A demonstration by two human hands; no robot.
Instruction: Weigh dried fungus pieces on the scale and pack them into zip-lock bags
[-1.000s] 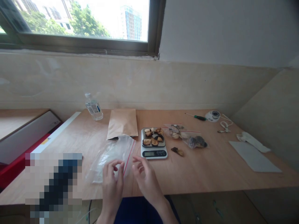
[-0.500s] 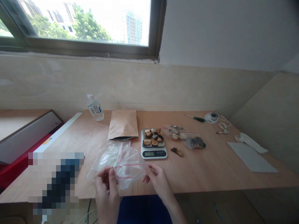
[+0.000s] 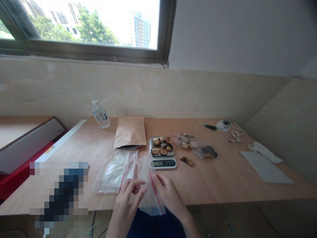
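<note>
Clear bag [image 3: 149, 195] turned lengthwise, red strip [image 3: 155, 189] now steep, left hand [image 3: 128, 198] moved nearer right hand [image 3: 169, 191], left fingers [image 3: 139, 182] parted

Bare tabletop [image 3: 215, 181] gives the right hand [image 3: 170, 195] a wide path rightward, as far as the grey sheet [image 3: 267, 167]. Straight ahead stands the scale [image 3: 163, 165], two filled bags [image 3: 206, 151] at its right. The held clear bag [image 3: 151, 201] takes up the gap between that hand and the left hand [image 3: 127, 200]; flat plastic [image 3: 111, 172] and a paper pouch [image 3: 130, 132] obstruct the forward left.

The person wears dark blue clothing [image 3: 156, 226].
</note>
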